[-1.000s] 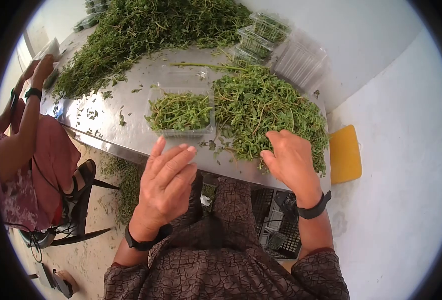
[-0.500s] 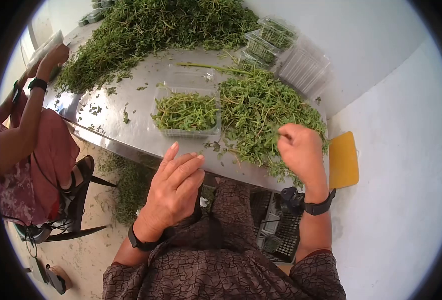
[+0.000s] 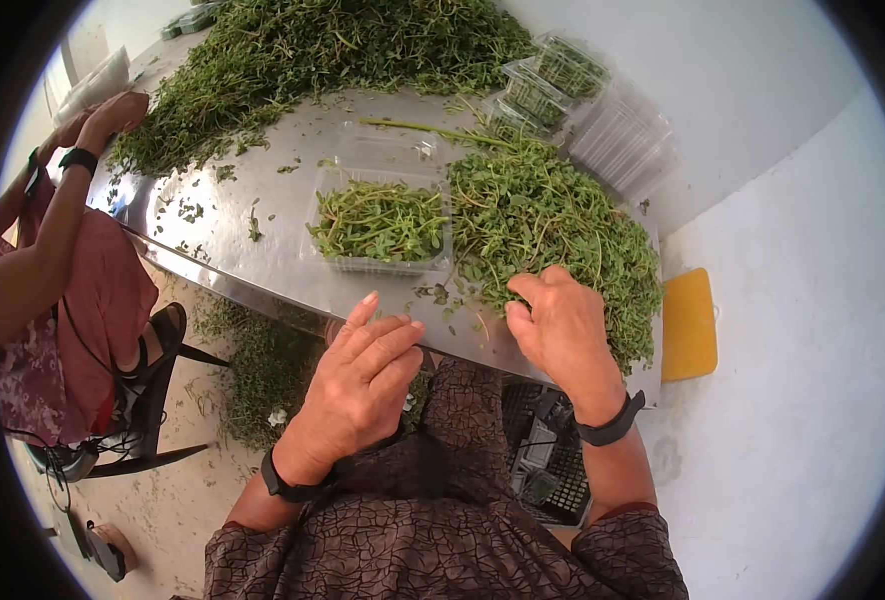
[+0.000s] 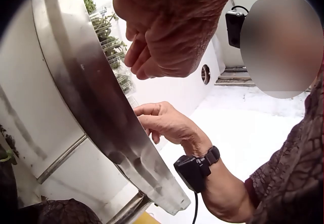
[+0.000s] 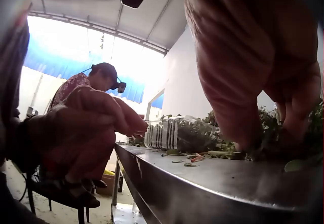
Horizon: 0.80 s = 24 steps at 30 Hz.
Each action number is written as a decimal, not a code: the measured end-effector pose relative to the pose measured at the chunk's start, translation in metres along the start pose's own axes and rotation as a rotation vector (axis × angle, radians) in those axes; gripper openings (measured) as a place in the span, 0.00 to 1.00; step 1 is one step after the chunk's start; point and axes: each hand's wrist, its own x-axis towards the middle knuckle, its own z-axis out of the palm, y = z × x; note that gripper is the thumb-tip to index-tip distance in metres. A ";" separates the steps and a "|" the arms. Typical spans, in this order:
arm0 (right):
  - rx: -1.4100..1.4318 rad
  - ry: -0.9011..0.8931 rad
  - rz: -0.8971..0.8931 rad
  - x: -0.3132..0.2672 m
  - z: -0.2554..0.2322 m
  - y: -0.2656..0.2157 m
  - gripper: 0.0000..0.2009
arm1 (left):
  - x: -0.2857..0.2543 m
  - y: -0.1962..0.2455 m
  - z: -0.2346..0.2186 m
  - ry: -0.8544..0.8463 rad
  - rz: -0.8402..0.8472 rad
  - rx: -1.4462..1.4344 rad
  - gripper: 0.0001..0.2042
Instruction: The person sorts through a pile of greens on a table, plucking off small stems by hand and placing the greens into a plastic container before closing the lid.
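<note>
picking greens seems underway, right hand hiding its grip, left hand loose, a light pinch likely needed next

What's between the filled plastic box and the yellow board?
The head view shows a heap of greens, with the right hand at its near edge.

I could read no lettering, number, brand or sign anywhere before me, neither on the clear box and the stacked boxes, nor on the yellow board or my black wristband.
</note>
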 end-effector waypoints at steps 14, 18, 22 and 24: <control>0.230 0.117 0.246 -0.009 -0.024 0.026 0.13 | -0.001 0.002 0.003 -0.007 -0.014 -0.005 0.13; 0.142 0.074 0.203 -0.011 -0.024 0.021 0.21 | -0.001 0.003 0.003 -0.023 -0.018 -0.005 0.13; 0.022 0.007 0.188 -0.006 -0.021 0.013 0.23 | -0.001 0.006 0.006 -0.029 -0.016 -0.014 0.13; -0.021 0.001 0.170 -0.003 -0.016 0.014 0.19 | -0.002 0.007 0.007 -0.053 -0.040 -0.041 0.15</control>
